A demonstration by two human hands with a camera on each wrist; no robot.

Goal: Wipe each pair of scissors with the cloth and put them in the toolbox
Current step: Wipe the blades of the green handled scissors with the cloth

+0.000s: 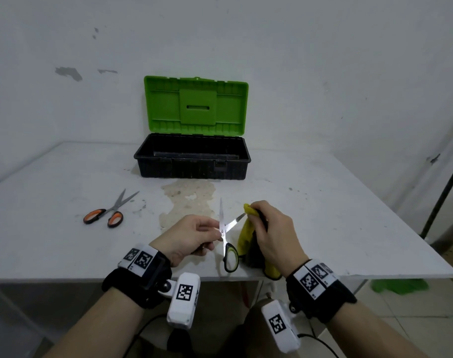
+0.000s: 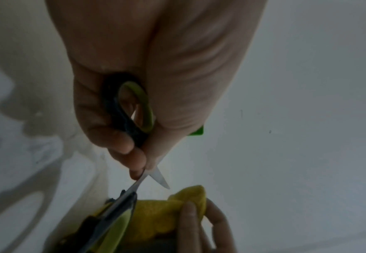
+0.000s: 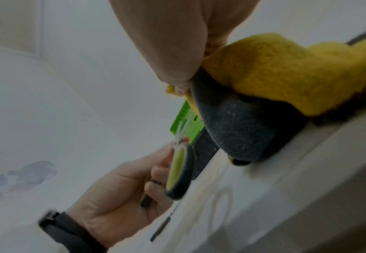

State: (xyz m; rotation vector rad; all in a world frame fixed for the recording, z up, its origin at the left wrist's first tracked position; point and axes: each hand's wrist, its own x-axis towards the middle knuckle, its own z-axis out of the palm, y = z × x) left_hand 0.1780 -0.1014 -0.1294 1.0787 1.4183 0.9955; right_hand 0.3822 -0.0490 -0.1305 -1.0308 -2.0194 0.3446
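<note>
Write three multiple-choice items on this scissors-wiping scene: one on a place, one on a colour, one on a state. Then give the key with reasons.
1. Where do the orange-handled scissors lie?
A. in the toolbox
B. on the table, left of the hands
C. under the cloth

2. What colour is the toolbox lid?
A. green
B. red
C. blue

3. How are the blades of the green-handled scissors?
A. closed
B. spread apart
C. wrapped whole in cloth

Key: 1 B, they rest on the table apart from the toolbox. 2 A, the raised lid is bright green. 3 B, the left hand holds them open while the right hand pinches the yellow cloth on one blade.
</note>
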